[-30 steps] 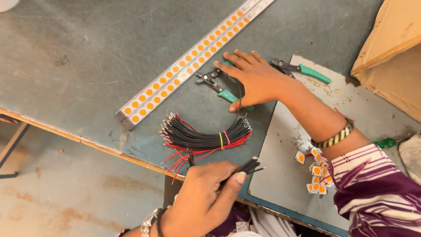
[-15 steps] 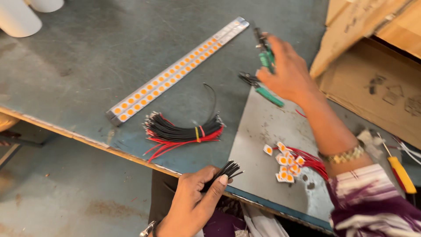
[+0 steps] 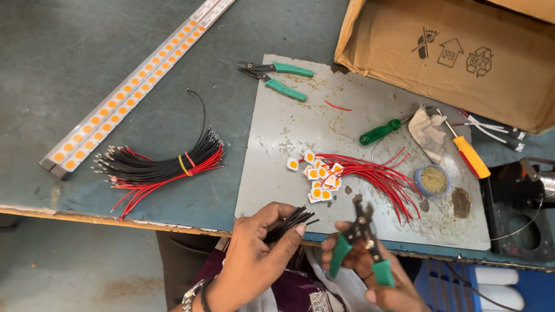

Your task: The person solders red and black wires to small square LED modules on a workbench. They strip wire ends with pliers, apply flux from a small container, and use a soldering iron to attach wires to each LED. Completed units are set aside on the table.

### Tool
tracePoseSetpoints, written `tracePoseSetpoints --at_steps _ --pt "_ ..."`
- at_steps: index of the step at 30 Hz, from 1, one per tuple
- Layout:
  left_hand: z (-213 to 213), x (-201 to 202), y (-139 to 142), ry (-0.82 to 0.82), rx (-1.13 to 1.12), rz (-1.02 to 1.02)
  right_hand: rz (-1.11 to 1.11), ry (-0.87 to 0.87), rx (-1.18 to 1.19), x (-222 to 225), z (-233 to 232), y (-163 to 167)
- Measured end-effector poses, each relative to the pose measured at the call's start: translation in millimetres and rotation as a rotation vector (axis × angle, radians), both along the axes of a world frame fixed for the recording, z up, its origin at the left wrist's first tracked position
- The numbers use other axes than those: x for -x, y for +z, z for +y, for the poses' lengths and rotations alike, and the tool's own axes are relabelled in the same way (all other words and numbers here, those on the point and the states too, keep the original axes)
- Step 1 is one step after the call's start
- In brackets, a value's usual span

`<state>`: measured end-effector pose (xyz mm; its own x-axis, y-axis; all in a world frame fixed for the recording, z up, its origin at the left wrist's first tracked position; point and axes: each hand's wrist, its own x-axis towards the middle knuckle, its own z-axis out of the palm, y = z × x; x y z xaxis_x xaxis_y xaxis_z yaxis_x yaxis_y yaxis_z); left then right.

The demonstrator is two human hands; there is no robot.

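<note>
Grey-green and scuffed, the worktop runs to a worn wooden front edge just above the person's lap, with a metal plate laid across its right half. The left hand sits at that edge, fingers closed around a small bunch of black wires whose ends fan out toward the plate. The right hand grips green-handled cutters, fingers wrapped round the handles, tip pointing up beside the wire ends but not touching them. Judging by this, trimming or stripping of the held wires is in hand; bringing one wire end between the blades calls for a short, precise approach. Room is tight ahead: orange square chips with red wires lie just beyond the cutters. A tied bundle of black and red wires lies to the left, and past it open worktop reaches a long light strip.
</note>
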<state>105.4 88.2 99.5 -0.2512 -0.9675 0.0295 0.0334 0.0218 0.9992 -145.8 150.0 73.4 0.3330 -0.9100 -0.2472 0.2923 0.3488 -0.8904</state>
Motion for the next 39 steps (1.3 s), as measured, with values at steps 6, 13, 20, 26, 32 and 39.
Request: tracePoseSetpoints --at_steps 6,13,20,26,32,39 --pt "-4.8 11.2 -14.0 0.008 -0.226 0.183 -0.016 0.083 -0.03 -7.5 -3.7 -11.0" --pt "-10.1 10.8 -16.2 -0.009 -0.265 0.179 -0.019 0.155 -0.053 -11.3 -9.4 -18.6" --pt "-17.2 23.3 -5.4 -0.01 -0.211 0.091 0.025 0.093 -0.097 -2.0 -8.2 -19.6" --pt "-17.5 30.9 13.3 -0.143 -0.307 0.134 0.071 0.134 -0.077 -0.8 -9.4 -17.5" --pt "-16.6 32.1 21.5 -0.133 -0.238 0.036 0.084 0.142 -0.067 -0.5 -6.0 -14.7" --pt "-12.1 31.9 21.4 -0.087 -0.203 0.012 -0.02 0.189 -0.07 -2.4 -2.4 -17.2"
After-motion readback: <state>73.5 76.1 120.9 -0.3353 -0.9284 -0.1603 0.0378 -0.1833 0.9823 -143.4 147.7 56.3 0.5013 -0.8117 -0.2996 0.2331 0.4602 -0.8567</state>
